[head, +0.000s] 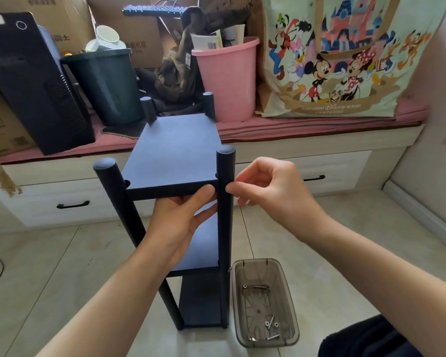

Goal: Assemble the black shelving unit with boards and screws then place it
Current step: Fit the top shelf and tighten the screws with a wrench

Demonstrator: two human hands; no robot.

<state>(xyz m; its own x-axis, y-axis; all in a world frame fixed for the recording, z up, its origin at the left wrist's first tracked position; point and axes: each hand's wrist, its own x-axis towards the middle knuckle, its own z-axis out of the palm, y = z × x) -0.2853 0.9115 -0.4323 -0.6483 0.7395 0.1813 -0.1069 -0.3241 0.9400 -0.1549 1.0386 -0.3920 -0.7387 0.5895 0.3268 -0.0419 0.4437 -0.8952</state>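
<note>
— Where's the black shelving unit point(175, 153) relative to the fingers?
— Upright on the tiled floor point(332, 240). The left hand point(180, 217) grips the top board's near edge, thumb on its face, fingers beneath. The right hand point(265, 186) pinches at the near right post point(225, 228), just beside that corner.
— And around the unit?
— A smoky translucent plastic tray point(264, 302) with loose metal screws point(271, 323) right of its base; a pink plastic bin point(228, 78) behind it on the cushioned bench point(319, 124).
</note>
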